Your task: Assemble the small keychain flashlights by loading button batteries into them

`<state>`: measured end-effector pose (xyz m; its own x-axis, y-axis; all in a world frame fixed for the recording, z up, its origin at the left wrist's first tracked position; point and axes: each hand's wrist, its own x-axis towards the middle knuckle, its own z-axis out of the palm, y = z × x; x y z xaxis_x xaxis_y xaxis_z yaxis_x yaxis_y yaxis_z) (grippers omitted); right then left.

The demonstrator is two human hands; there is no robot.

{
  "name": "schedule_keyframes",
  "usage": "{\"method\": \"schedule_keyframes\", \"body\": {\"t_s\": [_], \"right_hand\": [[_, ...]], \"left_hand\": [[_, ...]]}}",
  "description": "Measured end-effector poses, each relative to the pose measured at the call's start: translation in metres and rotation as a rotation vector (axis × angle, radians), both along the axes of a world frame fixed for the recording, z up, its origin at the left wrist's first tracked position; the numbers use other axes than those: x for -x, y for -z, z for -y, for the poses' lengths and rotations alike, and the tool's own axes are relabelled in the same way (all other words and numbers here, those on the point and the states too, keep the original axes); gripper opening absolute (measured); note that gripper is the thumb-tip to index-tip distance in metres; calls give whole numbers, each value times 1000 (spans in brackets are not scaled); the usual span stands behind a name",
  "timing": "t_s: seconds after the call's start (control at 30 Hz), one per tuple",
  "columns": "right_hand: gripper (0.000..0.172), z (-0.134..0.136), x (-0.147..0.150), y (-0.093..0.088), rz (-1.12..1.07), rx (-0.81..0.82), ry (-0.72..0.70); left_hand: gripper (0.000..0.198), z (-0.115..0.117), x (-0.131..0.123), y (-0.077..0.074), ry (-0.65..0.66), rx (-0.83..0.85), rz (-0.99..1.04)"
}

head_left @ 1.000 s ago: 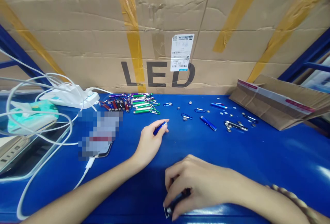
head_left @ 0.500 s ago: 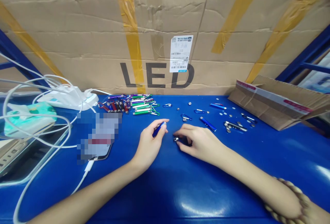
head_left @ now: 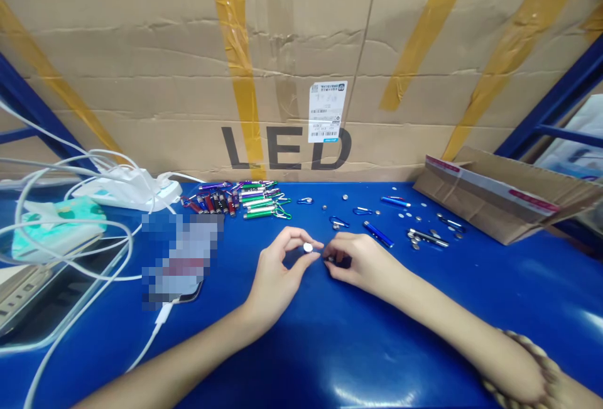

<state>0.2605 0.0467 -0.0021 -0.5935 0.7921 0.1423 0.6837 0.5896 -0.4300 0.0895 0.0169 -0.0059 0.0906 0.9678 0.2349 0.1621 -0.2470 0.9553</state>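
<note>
My left hand (head_left: 282, 274) pinches a small round silver piece (head_left: 308, 247) between thumb and fingertips. Whether it is a loose button cell or the end of a blue tube, I cannot tell. Close by on the right, my right hand (head_left: 360, 258) has its thumb and fingers closed around a small dark piece (head_left: 331, 259), mostly hidden by the fingers. Beyond the hands lie a blue penlight tube (head_left: 378, 234), blue carabiner clips (head_left: 338, 222) and several button cells (head_left: 415, 245). A black tube (head_left: 428, 237) rests among the cells.
At the back left, several coloured keychain penlights (head_left: 259, 203) lie in a cluster. Nearer are a phone (head_left: 188, 258) on a white cable, a power strip (head_left: 136, 188) and a tissue pack (head_left: 56, 227). An opened cardboard box (head_left: 490, 208) stands right; a large carton (head_left: 188, 82) closes the back.
The blue tube seen in my left hand no longer shows clearly; a round silver face shows at its fingertips. My hands are closer together, and the camera view has tilted up slightly.
</note>
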Motion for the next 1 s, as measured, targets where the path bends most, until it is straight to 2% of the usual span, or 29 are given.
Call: {"method": "schedule_keyframes", "body": {"t_s": [0.13, 0.23, 0.43, 0.57, 0.67, 0.8, 1.0], "right_hand": [[21, 1, -1, 0, 27, -36, 1], [24, 1, -2, 1, 31, -24, 4], [11, -4, -4, 3, -20, 47, 31], [8, -9, -5, 3, -149, 146, 42], [16, -11, -5, 0, -265, 256, 75], [28, -10, -3, -2, -406, 318, 176], [32, -9, 2, 5, -657, 447, 240]], "left_hand": [[14, 0, 0, 1, 7, 30, -22], [15, -1, -1, 1, 16, 110, 34], [20, -4, -2, 0, 45, 214, 178], [23, -2, -1, -1, 75, 175, 116], [29, -1, 0, -1, 97, 137, 49], [32, 2, -1, -2, 139, 112, 26], [29, 5, -1, -2, 182, 131, 29]]}}
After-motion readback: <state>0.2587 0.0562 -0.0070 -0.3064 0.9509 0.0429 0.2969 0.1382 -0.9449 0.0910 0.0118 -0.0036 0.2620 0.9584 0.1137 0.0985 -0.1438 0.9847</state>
